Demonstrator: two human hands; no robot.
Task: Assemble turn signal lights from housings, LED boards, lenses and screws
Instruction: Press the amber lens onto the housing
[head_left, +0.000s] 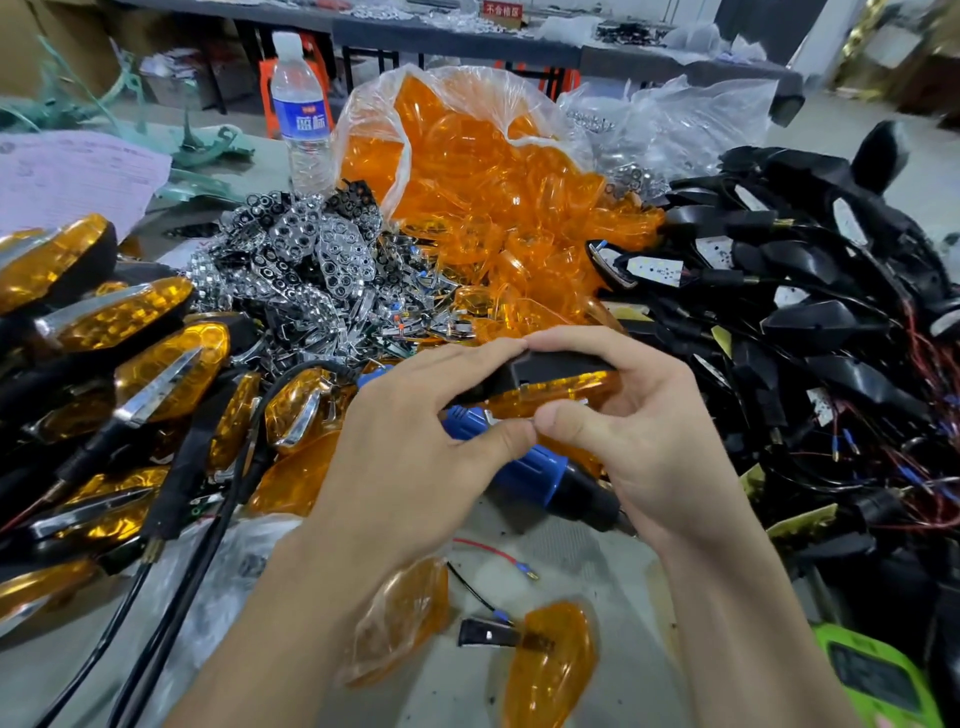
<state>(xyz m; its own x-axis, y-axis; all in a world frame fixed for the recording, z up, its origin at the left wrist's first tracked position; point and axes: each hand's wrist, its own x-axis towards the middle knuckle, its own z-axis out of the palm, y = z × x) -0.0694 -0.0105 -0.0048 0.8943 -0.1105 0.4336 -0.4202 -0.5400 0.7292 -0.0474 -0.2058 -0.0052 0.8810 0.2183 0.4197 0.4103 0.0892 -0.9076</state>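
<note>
Both hands are pinching one turn signal light (540, 387) above the worktop's middle — left hand (410, 447) and right hand (639, 436) squeezing amber lens against black housing, seemingly to snap them together.

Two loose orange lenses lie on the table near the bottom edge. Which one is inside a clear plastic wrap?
The left lens, just beside the left forearm: a clear film covers it. The right lens is bare.

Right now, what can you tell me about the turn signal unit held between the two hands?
The turn signal unit has a black plastic housing on top and a translucent amber lens beneath, lying roughly level and seen edge-on. The left hand pinches its left end and the right hand its right, above a blue-and-black tool on the table.
</note>
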